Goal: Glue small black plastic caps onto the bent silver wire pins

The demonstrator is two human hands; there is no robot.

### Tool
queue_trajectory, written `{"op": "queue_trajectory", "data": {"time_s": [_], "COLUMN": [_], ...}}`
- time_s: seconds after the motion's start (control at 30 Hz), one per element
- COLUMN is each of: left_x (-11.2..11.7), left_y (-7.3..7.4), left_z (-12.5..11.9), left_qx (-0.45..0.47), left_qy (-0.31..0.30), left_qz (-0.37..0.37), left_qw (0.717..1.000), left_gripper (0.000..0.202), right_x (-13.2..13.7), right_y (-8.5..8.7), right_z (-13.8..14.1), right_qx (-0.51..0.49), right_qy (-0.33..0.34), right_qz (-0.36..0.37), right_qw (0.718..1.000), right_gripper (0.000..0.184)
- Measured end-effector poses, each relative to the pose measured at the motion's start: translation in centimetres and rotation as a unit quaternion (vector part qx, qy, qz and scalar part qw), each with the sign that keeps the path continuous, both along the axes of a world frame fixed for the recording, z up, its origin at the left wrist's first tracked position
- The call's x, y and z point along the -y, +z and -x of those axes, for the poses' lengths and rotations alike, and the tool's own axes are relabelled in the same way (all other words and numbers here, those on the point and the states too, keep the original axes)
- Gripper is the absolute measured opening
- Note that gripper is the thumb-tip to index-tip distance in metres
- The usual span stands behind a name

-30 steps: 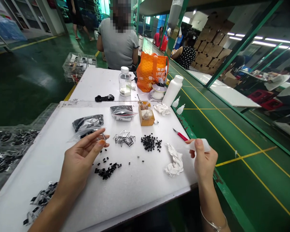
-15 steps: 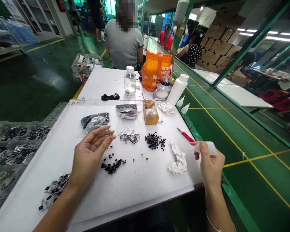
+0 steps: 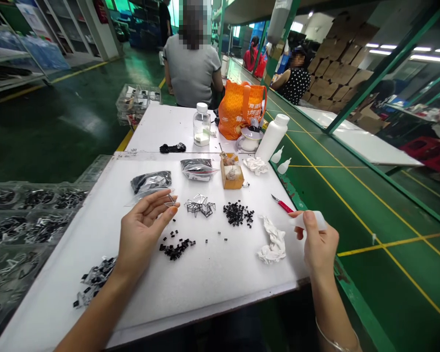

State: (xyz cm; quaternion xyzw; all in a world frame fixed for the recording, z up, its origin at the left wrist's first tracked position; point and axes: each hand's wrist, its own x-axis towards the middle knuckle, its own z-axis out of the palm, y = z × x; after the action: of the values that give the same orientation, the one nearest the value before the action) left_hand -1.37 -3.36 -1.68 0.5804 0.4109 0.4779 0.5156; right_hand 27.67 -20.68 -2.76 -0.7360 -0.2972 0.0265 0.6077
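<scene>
Across goes the walker (image 3: pixel 165 22), now half tucked behind the grey shirt (image 3: pixel 192 68), and the view has swung a little, so the bench (image 3: pixel 205 293) sits further right than a second ago. Both hands keep their grips, well apart, one on each side.

Left hand (image 3: pixel 142 225) first: thumb and fingers pinching a thin metal frame (image 3: pixel 171 200), held up in front of the near bag (image 3: pixel 152 181). More frames (image 3: pixel 200 206) lie in a loose tangle just to the right of those fingertips.

Right hand (image 3: pixel 320 244) now, closed round a white squeeze bottle (image 3: pixel 319 221), faint tip aimed left, out over the right edge of the bench, with the wrist seen against the floor. Just beyond those fingers comes the red knife (image 3: pixel 284 205), blade pointing away; whether they touch it, I can't tell. Crumpled tissue (image 3: pixel 274 247) sits inside that edge.

Room to work? A broad white stretch runs from the near black bits (image 3: pixel 176 250) down to the front edge, and a wide lane runs between them and the tissue, with a few strays in it. Tighter by the left forearm, which passes right alongside the finished-looking pile (image 3: pixel 99 274). Past the left edge, bins (image 3: pixel 33 220) of parts crowd up close.
</scene>
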Motion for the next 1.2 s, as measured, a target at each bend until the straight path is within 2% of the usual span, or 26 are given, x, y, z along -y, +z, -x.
{"op": "queue_trajectory", "data": {"time_s": [0.17,0.3,0.37,0.5,0.67,0.83,0.93,1.03,1.2], "left_x": [-0.1,0.6,1.1,2.1,2.8,2.9,2.9,2.9,3.2], "left_y": [-0.2,0.3,1.0,3.7,6.9,7.9,8.4,8.9,9.4], "left_z": [0.2,0.3,0.3,0.2,0.3,1.1,1.6,2.0,2.5], "left_qx": [-0.032,-0.081,-0.095,-0.087,-0.029,0.067,0.124,0.173,0.239], "left_qy": [0.025,0.054,0.067,0.063,0.040,0.011,0.006,0.017,0.030], "left_qz": [-0.046,-0.095,-0.107,-0.093,-0.035,0.071,0.146,0.207,0.319], "left_qw": [0.998,0.991,0.988,0.990,0.998,0.995,0.981,0.963,0.916], "left_gripper": [0.040,0.038,0.036,0.031,0.030,0.030,0.031,0.030,0.021], "right_x": [0.3,0.3,0.3,0.5,0.6,1.0,1.0,0.9,0.5], "right_y": [-0.6,-1.4,-1.9,-2.6,-3.0,-3.8,-4.1,-4.2,-4.1], "right_z": [0.5,1.2,1.3,0.6,-0.2,-0.5,-0.5,-0.4,-0.2], "right_qx": [-0.023,-0.075,-0.103,-0.131,-0.187,-0.201,-0.208,-0.217,-0.216], "right_qy": [-0.030,-0.029,-0.021,-0.012,0.026,-0.015,-0.035,-0.047,-0.045], "right_qz": [-0.094,-0.174,-0.159,-0.077,-0.074,-0.078,-0.097,-0.130,-0.160], "right_qw": [0.995,0.981,0.982,0.988,0.979,0.976,0.973,0.966,0.962], "right_gripper": [0.045,0.036,0.034,0.051,0.055,0.043,0.036,0.037,0.039]}}
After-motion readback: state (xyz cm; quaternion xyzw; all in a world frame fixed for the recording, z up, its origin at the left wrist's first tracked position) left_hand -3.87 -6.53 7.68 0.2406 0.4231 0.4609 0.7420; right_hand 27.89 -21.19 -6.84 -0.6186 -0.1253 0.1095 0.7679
